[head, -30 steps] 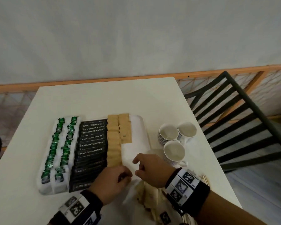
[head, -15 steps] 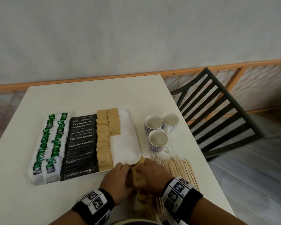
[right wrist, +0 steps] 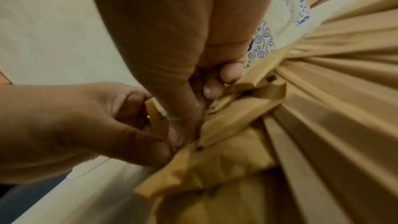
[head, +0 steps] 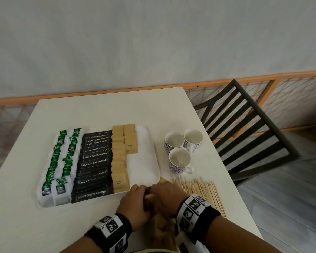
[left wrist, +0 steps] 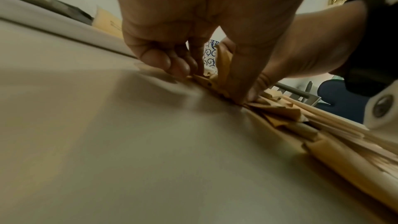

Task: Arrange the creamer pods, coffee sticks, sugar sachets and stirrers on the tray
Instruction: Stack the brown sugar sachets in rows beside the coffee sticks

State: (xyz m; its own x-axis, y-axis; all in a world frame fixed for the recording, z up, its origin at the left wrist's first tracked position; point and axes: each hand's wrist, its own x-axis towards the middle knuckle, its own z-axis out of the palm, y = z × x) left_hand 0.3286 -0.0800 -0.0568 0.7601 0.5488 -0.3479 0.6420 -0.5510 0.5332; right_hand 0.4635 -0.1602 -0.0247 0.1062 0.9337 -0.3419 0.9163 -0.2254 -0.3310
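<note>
Both hands, left hand [head: 135, 199] and right hand [head: 167, 197], pinch sugar sachets [right wrist: 215, 156] from the loose pile just beside the tray [head: 148, 172]. Crowded fingers could drag several crumpled sachets together, or knock the stirrers [head: 202, 190] beside the pile.

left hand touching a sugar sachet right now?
Touching. Right wrist view shows the left hand pinching a brown sugar sachet between thumb and fingers, over the loose pile.
</note>
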